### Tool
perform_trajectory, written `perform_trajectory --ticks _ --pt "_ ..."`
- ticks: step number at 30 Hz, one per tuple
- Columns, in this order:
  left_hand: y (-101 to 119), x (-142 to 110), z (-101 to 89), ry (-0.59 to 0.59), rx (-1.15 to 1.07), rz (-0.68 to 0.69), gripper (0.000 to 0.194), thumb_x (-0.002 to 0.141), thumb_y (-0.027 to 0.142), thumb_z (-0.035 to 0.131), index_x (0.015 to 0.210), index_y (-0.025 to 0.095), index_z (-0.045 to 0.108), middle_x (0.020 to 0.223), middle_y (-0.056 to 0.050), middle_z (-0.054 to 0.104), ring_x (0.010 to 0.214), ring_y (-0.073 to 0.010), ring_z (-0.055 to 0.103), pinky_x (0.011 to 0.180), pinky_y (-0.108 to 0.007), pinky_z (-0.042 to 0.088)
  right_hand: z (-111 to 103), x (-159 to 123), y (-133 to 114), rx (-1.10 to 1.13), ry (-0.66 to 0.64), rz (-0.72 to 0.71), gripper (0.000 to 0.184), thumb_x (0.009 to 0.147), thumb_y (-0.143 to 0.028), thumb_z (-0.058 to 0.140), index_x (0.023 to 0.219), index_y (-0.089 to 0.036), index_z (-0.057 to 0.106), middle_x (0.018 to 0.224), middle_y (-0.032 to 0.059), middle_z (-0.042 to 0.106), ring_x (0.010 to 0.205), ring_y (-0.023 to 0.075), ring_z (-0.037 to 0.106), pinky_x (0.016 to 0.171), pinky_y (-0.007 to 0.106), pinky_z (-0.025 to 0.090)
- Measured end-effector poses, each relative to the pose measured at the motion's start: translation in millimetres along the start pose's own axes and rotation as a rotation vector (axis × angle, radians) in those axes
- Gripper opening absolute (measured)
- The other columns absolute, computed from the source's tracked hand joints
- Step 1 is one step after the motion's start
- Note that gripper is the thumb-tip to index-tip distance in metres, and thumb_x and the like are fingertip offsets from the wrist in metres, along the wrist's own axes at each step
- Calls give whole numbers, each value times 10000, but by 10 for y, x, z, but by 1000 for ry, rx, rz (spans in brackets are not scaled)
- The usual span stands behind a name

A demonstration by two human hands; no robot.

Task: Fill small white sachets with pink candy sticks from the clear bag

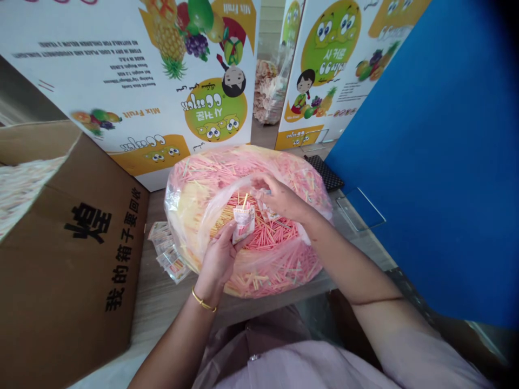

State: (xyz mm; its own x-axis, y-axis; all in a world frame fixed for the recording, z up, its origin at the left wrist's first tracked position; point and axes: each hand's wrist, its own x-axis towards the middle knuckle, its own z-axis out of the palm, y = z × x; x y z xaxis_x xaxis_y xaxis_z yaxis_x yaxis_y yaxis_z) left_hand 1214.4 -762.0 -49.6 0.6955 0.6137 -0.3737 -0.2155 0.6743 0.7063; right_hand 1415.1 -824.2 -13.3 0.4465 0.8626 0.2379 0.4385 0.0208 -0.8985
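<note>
A big clear plastic bag (pixel 190 205) full of thin pink and yellow sticks (pixel 275 237) lies on the table in front of me. My left hand (pixel 219 256), with a gold bangle at the wrist, grips a small white printed packet (pixel 244 221) that has a yellow stick poking out of its top. My right hand (pixel 278 197) reaches into the bag's open mouth, fingers pinched together on something small that I cannot make out, just right of the packet.
A brown cardboard box (pixel 68 254) with black characters stands at the left. White printed fruit cartons (pixel 133 92) rise behind the bag. A blue panel (pixel 438 162) fills the right. Several small packets (pixel 166 251) lie on the table beside the bag.
</note>
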Motion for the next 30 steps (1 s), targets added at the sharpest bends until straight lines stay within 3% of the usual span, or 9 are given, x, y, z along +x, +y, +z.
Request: perform_trajectory --ticks 2,6,9,13,16,19,23,27,30 --pt "-14 4 5 -5 4 14 213 872 284 747 1029 145 782 1171 -75 775 1136 -226 707 1029 -419 606 34 -61 -36 -24 -42 -10 358 974 -509 604 1179 -224 677 1258 71 708 1179 215 655 1074 390 481" --pt "-38 3 15 -16 5 13 235 840 299 785 1021 149 783 1182 -76 775 1152 -231 702 1037 -414 602 120 -50 -50 18 -222 40 340 985 -479 566 1018 -218 781 1038 41 777 1000 204 707 950 354 531" --pt "-40 -7 -6 -3 0 -2 218 863 289 761 1030 150 780 1196 -77 773 1162 -232 700 1042 -414 599 91 4 -61 25 -62 22 337 999 -429 526 1003 -215 787 1009 44 783 966 203 717 942 357 542" --pt "-25 -27 -41 18 -11 -6 196 912 265 705 1067 166 771 1199 -67 774 1193 -233 692 1050 -418 594 -7 -37 -126 -121 216 -25 326 965 -337 574 1243 -223 701 1291 78 722 1177 231 670 1070 411 501" --pt "-16 -49 -22 -9 -12 -17 202 934 261 687 1099 173 764 1229 -66 766 1233 -234 674 1064 -417 584 35 -137 -143 -118 -9 -30 389 965 -327 594 1342 -248 644 1383 70 681 1252 229 640 1089 407 490" --pt "-19 -77 17 -78 -27 -36 253 970 298 653 1172 184 753 1281 -63 746 1240 -228 669 1083 -419 569 164 -193 -103 -57 -261 48 277 988 -315 560 1201 -235 718 1191 45 761 1088 201 703 991 361 536" --pt "-40 -100 18 -139 11 -34 222 872 262 783 1065 153 776 1145 -73 784 1143 -228 713 1101 -412 552 249 -176 -61 135 -163 57 290 1033 -334 482 1154 -215 717 1216 56 751 1118 186 701 1010 341 531" --pt "-46 -99 -20 -77 -5 -35 232 881 260 771 1094 169 758 1171 -66 772 1111 -217 721 1075 -432 569 169 -176 -110 134 -364 35 423 1040 -521 488 1286 -241 689 1415 67 667 1335 218 602 1172 393 428" --pt "-40 -108 -14 -68 -8 -55 258 913 287 739 1155 199 726 1300 -64 722 1140 -214 708 1055 -443 580 126 -194 -128 93 -338 40 475 1025 -576 496 1341 -262 662 1479 62 622 1374 231 572 1191 406 412"
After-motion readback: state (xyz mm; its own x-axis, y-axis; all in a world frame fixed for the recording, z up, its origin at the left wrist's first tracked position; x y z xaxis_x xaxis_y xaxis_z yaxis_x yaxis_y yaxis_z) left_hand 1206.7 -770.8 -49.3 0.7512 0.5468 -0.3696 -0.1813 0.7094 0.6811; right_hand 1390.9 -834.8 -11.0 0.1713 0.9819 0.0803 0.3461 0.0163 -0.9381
